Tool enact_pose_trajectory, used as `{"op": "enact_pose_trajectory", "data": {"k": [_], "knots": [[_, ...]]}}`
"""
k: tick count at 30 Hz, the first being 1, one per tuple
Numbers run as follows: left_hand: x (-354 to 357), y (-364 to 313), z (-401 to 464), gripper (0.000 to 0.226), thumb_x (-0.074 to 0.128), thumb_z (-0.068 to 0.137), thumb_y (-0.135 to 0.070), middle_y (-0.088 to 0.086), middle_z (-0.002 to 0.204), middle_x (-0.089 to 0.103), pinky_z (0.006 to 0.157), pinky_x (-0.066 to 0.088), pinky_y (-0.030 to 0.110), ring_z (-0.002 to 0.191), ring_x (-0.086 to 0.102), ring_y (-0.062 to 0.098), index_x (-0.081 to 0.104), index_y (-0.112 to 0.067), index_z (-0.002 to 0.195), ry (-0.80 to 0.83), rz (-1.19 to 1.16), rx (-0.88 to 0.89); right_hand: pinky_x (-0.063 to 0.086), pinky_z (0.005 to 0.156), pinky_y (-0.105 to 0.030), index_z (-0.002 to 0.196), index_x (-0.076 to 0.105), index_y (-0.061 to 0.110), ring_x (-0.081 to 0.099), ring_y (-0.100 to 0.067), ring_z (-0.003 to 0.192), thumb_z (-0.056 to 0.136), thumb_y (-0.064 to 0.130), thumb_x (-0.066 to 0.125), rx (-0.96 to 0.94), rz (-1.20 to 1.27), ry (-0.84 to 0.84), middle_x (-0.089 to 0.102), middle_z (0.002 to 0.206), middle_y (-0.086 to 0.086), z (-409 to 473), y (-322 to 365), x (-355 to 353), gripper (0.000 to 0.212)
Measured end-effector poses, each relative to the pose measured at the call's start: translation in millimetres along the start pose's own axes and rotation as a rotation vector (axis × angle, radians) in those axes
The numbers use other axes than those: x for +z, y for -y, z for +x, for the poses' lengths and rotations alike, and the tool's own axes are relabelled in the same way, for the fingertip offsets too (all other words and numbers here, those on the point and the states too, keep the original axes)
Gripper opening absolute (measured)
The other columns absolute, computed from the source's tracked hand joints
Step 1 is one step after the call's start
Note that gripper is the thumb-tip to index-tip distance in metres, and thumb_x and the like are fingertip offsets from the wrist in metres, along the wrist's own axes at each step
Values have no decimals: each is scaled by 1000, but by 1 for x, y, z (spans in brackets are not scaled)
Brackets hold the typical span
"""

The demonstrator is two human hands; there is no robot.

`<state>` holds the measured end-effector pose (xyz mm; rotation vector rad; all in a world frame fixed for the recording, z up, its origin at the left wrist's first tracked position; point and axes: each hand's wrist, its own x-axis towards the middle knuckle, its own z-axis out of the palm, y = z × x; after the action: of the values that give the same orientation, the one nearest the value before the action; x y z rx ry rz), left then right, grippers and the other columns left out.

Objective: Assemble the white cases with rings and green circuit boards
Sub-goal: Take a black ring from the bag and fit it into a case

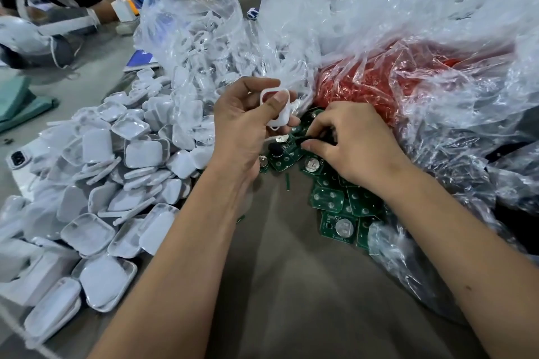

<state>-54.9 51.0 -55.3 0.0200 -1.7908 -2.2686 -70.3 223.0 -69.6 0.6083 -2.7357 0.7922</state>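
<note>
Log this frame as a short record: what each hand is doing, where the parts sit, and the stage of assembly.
left hand: holds a white case raised above the table, thumb on it
right hand: fingers curled, pinching a green circuit board at the pile
circuit boards: loose pile under and in front of the right hand
white case halves: large heap to the left
clear bags: behind the hands, one with white parts, one with red material
stage: board not yet in the held case

White case (275, 109) held above green circuit boards (335, 201)
</note>
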Motion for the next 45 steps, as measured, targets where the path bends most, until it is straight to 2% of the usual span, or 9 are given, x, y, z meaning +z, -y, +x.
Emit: {"op": "enact_pose_trajectory", "data": {"k": [5, 11, 13, 17, 23, 28, 32, 37, 45], "knots": [[-3, 1, 2, 15, 61, 96, -1, 12, 92, 76, 45, 37, 22, 54, 57, 18, 58, -16, 93, 9, -65, -57, 42, 58, -4, 83, 78, 27, 60, 11, 64, 81, 29, 88, 39, 242, -71, 62, 68, 19, -3, -5, -3, 10], [1, 1, 0, 16, 58, 100, -7, 6, 85, 74, 45, 32, 16, 58, 51, 12, 60, -20, 91, 111, 96, -40, 58, 51, -28, 95, 80, 16, 72, -21, 61, 95, 12, 75, 173, 773, -172, 77, 78, -4, -2, -6, -10, 6], [3, 3, -3, 4, 68, 98, -16, 9, 80, 68, 49, 37, 15, 59, 49, 11, 67, -16, 94, 166, 243, 29, 58, 51, -27, 95, 80, 13, 72, -23, 61, 96, 9, 73, 162, 807, -164, 77, 77, -7, -1, -6, -9, 8], [5, 5, -3, 9, 70, 95, -6, 10, 70, 58, 49, 37, 16, 53, 47, 9, 67, -11, 88, 182, 335, 88, 60, 52, -33, 92, 80, 11, 72, -27, 58, 93, 12, 78, 147, 800, -152, 76, 74, -8, -3, -5, -8, 3], [7, 5, -2, 14, 65, 96, -4, 13, 77, 60, 43, 28, 18, 50, 43, 12, 63, -9, 83, 139, 179, -126, 62, 55, -30, 109, 78, 12, 76, -18, 73, 85, 6, 84, 18, 749, -146, 77, 84, -1, -7, -1, -12, 25], [5, 4, -1, 16, 60, 98, -5, 5, 69, 61, 41, 23, 18, 49, 42, 13, 62, -9, 82, 182, 31, -218, 62, 54, -31, 106, 80, 11, 75, -17, 66, 86, 13, 83, -47, 670, -187, 79, 86, 1, -9, 0, -11, 20], [7, 4, -2, 28, 43, 108, -20, 7, 74, 66, 45, 29, 22, 54, 48, 16, 67, -6, 103, 176, -19, -200, 59, 49, -31, 97, 78, 9, 74, -22, 64, 93, 8, 76, 72, 852, -189, 79, 80, -4, -6, 0, -12, 5], [6, 4, 0, 42, 25, 110, -19, 15, 85, 73, 55, 34, 28, 65, 52, 19, 61, -2, 125, 108, -30, -154, 55, 50, -23, 97, 76, 4, 71, -21, 69, 97, 6, 68, 240, 1135, -133, 77, 83, -13, -4, 0, -19, 8], [6, 4, 1, 33, 46, 108, -22, 2, 94, 66, 71, 42, 27, 89, 57, 17, 65, -6, 129, 165, -96, -174, 51, 48, -19, 92, 75, 6, 68, -18, 62, 96, 7, 69, 347, 1306, -76, 75, 80, -14, -3, 0, -25, 8]]}}
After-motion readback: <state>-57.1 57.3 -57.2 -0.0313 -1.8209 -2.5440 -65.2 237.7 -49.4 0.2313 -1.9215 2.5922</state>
